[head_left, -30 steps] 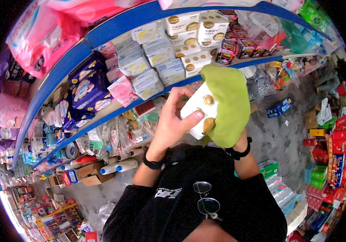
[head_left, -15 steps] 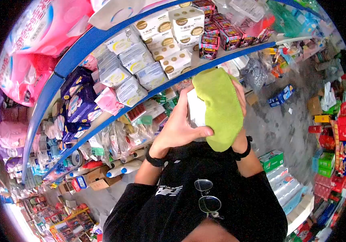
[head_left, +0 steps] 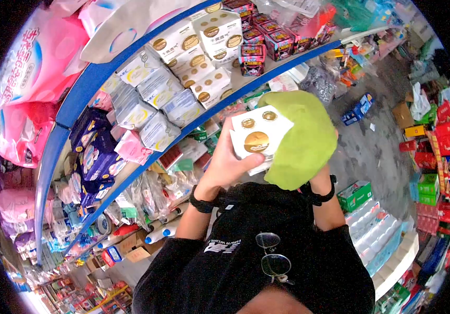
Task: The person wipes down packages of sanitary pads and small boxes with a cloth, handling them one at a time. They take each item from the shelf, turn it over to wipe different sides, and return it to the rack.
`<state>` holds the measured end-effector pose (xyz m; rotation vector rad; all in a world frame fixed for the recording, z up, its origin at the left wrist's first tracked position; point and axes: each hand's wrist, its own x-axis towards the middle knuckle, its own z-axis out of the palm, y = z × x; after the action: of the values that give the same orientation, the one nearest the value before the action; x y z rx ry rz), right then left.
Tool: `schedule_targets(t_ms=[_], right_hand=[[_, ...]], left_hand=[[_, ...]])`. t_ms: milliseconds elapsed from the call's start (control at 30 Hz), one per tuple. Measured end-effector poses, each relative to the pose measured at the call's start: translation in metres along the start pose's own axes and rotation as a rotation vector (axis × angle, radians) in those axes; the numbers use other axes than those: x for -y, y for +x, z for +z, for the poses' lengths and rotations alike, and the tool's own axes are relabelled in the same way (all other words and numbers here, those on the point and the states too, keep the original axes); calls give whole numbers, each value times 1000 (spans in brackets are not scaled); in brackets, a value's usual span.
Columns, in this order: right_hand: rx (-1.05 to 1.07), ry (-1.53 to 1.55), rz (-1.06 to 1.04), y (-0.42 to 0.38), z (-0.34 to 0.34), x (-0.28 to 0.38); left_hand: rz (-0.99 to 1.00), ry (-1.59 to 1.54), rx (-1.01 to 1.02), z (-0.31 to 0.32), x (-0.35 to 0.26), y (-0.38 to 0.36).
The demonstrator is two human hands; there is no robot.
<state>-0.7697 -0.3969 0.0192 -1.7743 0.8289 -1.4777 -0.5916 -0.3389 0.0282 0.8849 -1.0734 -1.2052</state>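
Note:
My left hand [head_left: 229, 165] grips a white package with gold circles [head_left: 256, 141], its thumb across the lower front edge. A lime-green cloth [head_left: 306, 144] is draped over the package's right side. My right hand [head_left: 320, 180] is mostly behind the cloth and holds it against the package; only the part near the wrist shows, and its fingers are hidden. Similar white packs with gold circles [head_left: 220, 36] stand stacked on the shelf beyond my hands.
A blue-edged shelf [head_left: 267, 76] curves across, bearing white-and-grey packs [head_left: 157, 89], purple packs [head_left: 96, 152] and small dark pink boxes [head_left: 280, 44]. A blue packet [head_left: 357, 109] lies on the grey floor. Green [head_left: 354, 195] and red boxes [head_left: 447, 141] are to the right.
The package has turned so its gold-circled face shows, and the cloth has shifted right and spread wider. My right fingers, visible before at the cloth's edge, are now hidden. The view has shifted slightly.

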Motion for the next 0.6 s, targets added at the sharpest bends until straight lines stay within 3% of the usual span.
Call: schedule_targets(t_ms=[100, 167, 200, 267, 333, 367, 467, 600], right_hand=[[26, 146, 220, -9, -9, -4], [59, 179, 241, -7, -7, -2], [81, 171, 230, -7, -3, -1], [129, 139, 183, -9, 6, 2], [171, 109, 139, -8, 14, 4], [186, 98, 119, -6, 16, 5], [232, 48, 48, 5, 22, 7], [289, -32, -51, 6, 31, 8]], left_hand=[[21, -201, -57, 3, -2, 3], [72, -318, -144, 8, 2, 7], [-70, -524, -246, 7, 7, 5], [-141, -711, -333, 11, 9, 6], [-12, -411, -382, 16, 9, 6], [117, -334, -199, 12, 1, 6], [62, 224, 15, -12, -6, 3], [89, 43, -186, 6, -23, -5]])
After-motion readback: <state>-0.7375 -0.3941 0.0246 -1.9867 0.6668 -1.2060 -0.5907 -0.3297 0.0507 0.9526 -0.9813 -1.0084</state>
